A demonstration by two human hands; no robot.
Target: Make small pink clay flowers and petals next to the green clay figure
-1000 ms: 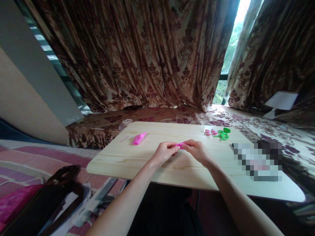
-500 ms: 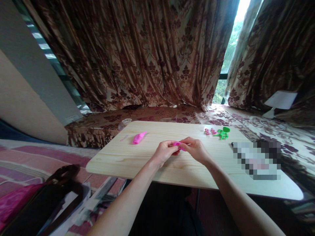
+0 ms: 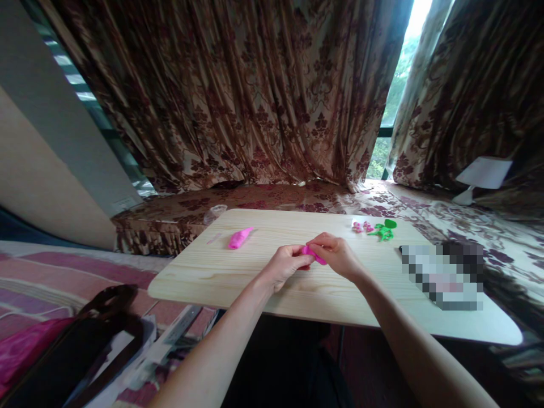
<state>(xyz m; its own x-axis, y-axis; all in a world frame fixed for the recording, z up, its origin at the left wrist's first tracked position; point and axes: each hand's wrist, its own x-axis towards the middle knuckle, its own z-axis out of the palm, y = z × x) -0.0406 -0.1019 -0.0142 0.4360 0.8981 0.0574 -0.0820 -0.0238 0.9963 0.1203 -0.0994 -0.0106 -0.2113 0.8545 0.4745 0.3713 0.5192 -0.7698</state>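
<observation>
Between my hands, just above the wooden table (image 3: 212,277), is a small piece of bright pink modelling clay (image 3: 319,258). My left hand (image 3: 287,263) is closed, its thumb and fingers pinching the clay from the left. From the right, my right hand (image 3: 335,254) pinches the same piece with bent fingers. A bit of red shows beneath the left fingers, too hidden to identify. Farther left on the table lies a larger pink lump (image 3: 240,238), tapered toward its upper right end.
Small pink pieces (image 3: 362,227) and green leaf-like shapes (image 3: 385,230) lie at the table's back right. A blurred-out object (image 3: 442,277) rests at the right side. A clear plastic bag (image 3: 215,213) sits behind the back left corner. A white lamp (image 3: 484,173) stands far right.
The pink clay between my hands has tilted and more of it shows below the right fingers. My right hand has shifted slightly; less of the red bit is visible.
</observation>
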